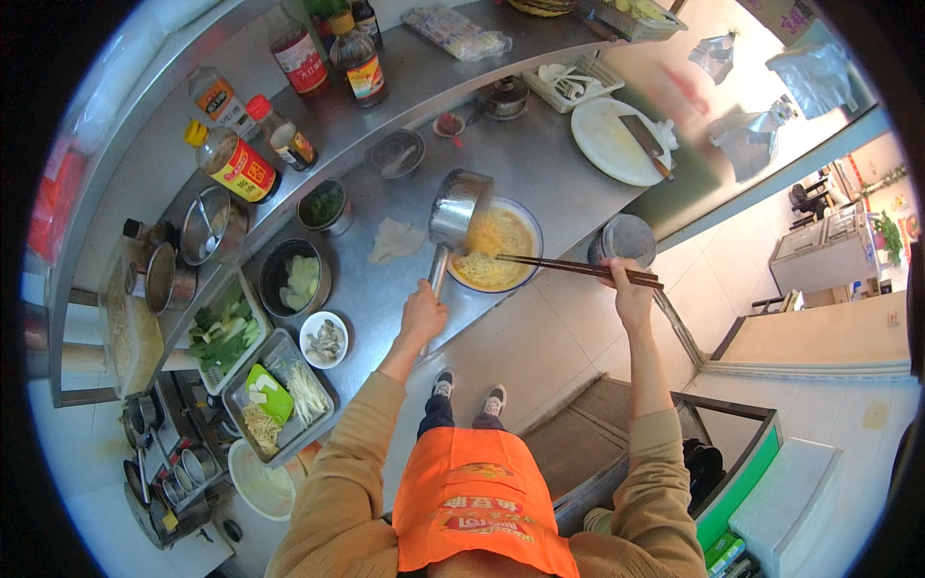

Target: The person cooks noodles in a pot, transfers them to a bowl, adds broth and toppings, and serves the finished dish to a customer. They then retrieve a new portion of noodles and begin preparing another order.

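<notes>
My left hand (423, 315) grips the handle of a metal saucepan (457, 209), which is tipped over a large blue-rimmed bowl (540, 242). Yellowish soup, partly blurred, is at the pan's lip, above pale noodles (483, 270) in the bowl. In my right hand (629, 292) is a pair of dark chopsticks (571, 266), held from the right with their tips at the noodles. A crumpled pale cloth (396, 240) lies on the steel counter (390, 296), left of the pan.
To the left stand a pot of sliced vegetable (300, 285), a small white bowl (324, 339), a metal tray (289, 404) and a basket of greens (224, 329). A cleaver (642, 137) rests on a round cutting board (611, 155). Sauce bottles (235, 162) line the shelf above.
</notes>
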